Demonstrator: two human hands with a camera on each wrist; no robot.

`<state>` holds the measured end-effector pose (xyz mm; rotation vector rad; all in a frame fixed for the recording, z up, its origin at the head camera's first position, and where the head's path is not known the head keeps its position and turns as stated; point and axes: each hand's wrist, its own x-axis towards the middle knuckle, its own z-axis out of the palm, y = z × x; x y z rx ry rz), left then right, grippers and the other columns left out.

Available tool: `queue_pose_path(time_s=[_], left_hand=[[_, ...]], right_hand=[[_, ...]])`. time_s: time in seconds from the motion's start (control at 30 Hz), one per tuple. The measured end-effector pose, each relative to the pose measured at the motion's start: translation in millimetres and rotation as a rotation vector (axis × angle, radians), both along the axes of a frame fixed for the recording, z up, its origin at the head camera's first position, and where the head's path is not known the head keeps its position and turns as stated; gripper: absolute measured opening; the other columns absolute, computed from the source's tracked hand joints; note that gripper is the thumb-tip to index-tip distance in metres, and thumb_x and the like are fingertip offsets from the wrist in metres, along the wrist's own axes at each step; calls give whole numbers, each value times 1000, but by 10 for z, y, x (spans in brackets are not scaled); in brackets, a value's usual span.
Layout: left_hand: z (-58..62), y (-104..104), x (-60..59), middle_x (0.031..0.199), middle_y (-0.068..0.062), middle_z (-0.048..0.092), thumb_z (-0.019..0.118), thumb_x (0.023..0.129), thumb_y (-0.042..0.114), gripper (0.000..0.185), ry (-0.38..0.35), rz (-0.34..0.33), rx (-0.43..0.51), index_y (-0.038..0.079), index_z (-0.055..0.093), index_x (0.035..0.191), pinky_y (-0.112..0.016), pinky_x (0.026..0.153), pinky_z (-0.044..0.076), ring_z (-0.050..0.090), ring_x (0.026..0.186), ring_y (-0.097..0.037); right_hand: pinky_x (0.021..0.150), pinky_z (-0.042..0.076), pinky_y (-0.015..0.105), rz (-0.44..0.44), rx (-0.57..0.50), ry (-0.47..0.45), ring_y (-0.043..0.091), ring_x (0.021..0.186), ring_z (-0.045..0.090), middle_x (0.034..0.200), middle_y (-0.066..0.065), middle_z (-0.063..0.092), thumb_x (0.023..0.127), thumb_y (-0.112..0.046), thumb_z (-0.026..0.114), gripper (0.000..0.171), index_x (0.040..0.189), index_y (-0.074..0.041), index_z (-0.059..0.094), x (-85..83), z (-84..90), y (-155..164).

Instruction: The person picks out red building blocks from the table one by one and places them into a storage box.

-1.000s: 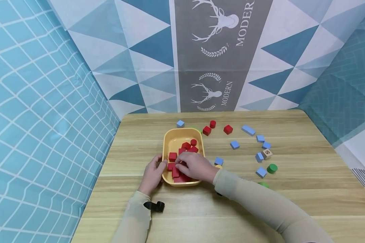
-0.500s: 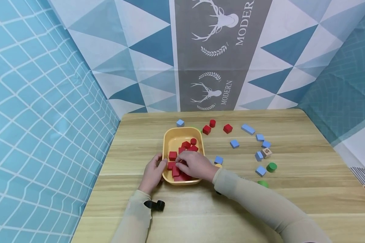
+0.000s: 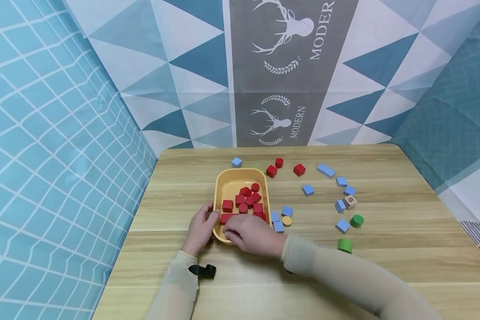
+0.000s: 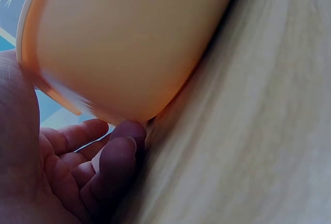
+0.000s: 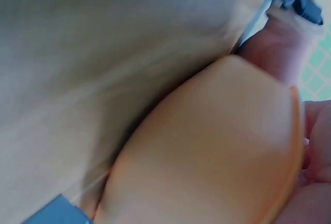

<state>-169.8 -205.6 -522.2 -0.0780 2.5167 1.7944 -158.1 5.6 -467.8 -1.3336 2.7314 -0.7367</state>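
A yellow tray (image 3: 242,174) stands on the table, with several red blocks (image 3: 227,206) inside, cubes and round ones among them. At its left side my left hand (image 3: 200,229) grips the wall, thumb at the rim. In the left wrist view, curled fingers (image 4: 116,157) touch the underside of the tray's wall (image 4: 129,43). My right hand (image 3: 254,233) reaches over the tray's front end, fingers bent down inside. The rim (image 5: 297,131) hides most of those fingers in the right wrist view, and what lies under them cannot be seen.
Right of the tray lie blue blocks (image 3: 278,226) and a yellow disc (image 3: 286,221). Farther right are more blue blocks (image 3: 342,226), green cylinders (image 3: 345,246) and a lettered wooden cube (image 3: 350,202). Red blocks (image 3: 299,170) lie behind, and a blue one (image 3: 236,162) sits near the back edge.
My right hand has moved toward the tray's front end, uncovering red blocks in the middle and blue blocks beside the tray. The left hand stays where it was.
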Motion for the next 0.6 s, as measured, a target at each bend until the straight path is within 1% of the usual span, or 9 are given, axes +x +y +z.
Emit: queue_pose_path(time_s=[0.1,0.17,0.27,0.37,0.43,0.47,0.5,0.57,0.6], left_hand=[[7,-3,4,134,-18,72,58,108,31,45,-5,2,0,12,59,149,-25,61,58,71,83,-16],[12,-4,9,135,-18,71,58,108,32,46,-8,5,-3,13,59,150,-25,63,58,72,85,-16],[9,-4,15,132,-18,72,58,108,33,46,-23,6,1,13,58,150,-27,59,57,70,78,-17],[-3,-1,9,129,-19,72,58,108,36,48,-48,6,8,15,56,152,-30,52,54,65,66,-18],[-4,1,2,130,-20,71,58,108,36,50,-66,7,12,15,55,154,-31,51,54,63,64,-17],[-2,0,-3,131,-20,71,58,109,37,51,-69,8,10,15,54,155,-31,52,54,65,66,-18],[-1,-2,-5,133,-20,70,58,109,36,51,-71,9,10,15,53,155,-31,53,55,66,69,-18],[1,-2,-9,136,-20,69,57,109,36,52,-71,9,13,14,52,156,-31,55,56,69,76,-19],[2,3,-13,137,-20,69,57,109,35,52,-67,9,12,13,52,156,-30,57,57,70,80,-19]], right_hand=[[99,60,26,21,18,34,8,100,71,109,-7,77,105,-29,70,16,116,-20,77,112,8,7],[102,59,28,24,46,39,9,105,71,114,-7,77,105,-31,69,20,120,-20,76,185,15,40],[109,57,34,25,81,34,12,116,69,123,-5,75,106,-34,68,28,129,-19,73,299,47,141],[109,57,39,24,48,78,15,120,70,126,-4,75,105,-33,69,29,129,-18,73,338,105,297],[106,59,39,-13,3,133,17,116,72,123,-1,77,103,-30,72,26,125,-16,75,271,166,431],[101,61,38,-46,-15,136,17,110,73,120,-1,77,103,-29,72,25,124,-15,75,197,207,511],[101,61,39,-94,-34,130,19,111,74,120,1,78,103,-27,72,25,123,-13,75,96,246,594],[96,63,42,-244,-39,69,23,109,74,122,5,76,103,-27,70,27,125,-12,74,-168,317,782],[98,62,44,-328,-31,29,26,113,72,126,7,75,104,-27,69,29,128,-11,72,-326,345,890]])
